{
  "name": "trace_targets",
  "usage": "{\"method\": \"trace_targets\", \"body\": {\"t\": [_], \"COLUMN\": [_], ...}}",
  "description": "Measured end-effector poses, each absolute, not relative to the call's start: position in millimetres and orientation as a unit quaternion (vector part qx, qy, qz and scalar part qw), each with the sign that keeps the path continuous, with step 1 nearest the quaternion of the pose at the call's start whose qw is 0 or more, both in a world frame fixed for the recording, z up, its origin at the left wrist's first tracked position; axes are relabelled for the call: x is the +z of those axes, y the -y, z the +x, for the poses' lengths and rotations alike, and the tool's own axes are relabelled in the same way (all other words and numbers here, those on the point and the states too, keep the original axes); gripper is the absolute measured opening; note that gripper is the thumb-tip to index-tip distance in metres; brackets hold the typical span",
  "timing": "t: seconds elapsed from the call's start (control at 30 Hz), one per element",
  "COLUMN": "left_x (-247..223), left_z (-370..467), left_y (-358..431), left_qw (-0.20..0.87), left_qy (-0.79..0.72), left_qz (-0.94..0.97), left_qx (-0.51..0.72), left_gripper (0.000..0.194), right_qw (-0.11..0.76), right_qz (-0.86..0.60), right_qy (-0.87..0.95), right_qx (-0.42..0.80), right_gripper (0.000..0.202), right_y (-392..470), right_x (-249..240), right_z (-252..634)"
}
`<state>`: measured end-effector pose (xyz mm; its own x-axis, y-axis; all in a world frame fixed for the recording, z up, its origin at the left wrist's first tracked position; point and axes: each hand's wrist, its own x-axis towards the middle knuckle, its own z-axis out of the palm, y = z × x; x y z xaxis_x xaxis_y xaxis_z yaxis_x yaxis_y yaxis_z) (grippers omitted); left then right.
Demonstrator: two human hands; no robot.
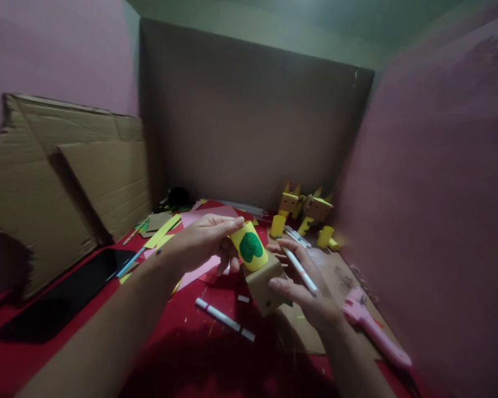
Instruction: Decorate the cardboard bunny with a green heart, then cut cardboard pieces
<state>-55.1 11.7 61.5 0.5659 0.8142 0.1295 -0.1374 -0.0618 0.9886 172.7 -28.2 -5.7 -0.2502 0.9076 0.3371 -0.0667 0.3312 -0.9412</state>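
My left hand (211, 237) is closed round a yellow paper tube (260, 264) with a green heart drawn on its side. The tube's lower end meets a small brown cardboard box (266, 287), tilted, with a dark dot on its face. Thumb and fingers of my right hand (311, 293) grip that box from the right. A white marker (299, 270) also lies across my right hand, held between the fingers. On the red cloth below rests another white marker (225, 319), and a small white cap-like piece (243, 299) sits beside it.
Box-headed cardboard figures (317, 207) and yellow tubes (325, 236) stand at the back right, near several markers (297, 236). A pink glue gun (375, 331) lies right, a black phone (66, 296) left. Cardboard sheets (108, 188) lean on the left wall; paper strips (164, 231) lie behind.
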Motion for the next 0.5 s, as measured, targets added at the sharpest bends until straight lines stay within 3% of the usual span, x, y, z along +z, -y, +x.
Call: {"method": "trace_targets", "body": {"t": [0.33, 0.5], "left_x": [73, 79], "left_z": [-45, -45], "left_y": [-19, -21], "left_qw": [0.586, 0.551], "left_qy": [-0.282, -0.264], "left_qz": [0.649, 0.690], "left_qx": [0.395, 0.388], "left_gripper": [0.031, 0.030], "right_qw": [0.532, 0.556], "right_qz": [-0.375, -0.354], "right_qy": [0.647, 0.612], "right_qx": [0.398, 0.436], "right_gripper": [0.065, 0.067], "right_y": [37, 34], "right_x": [-4, -14], "right_z": [164, 168]}}
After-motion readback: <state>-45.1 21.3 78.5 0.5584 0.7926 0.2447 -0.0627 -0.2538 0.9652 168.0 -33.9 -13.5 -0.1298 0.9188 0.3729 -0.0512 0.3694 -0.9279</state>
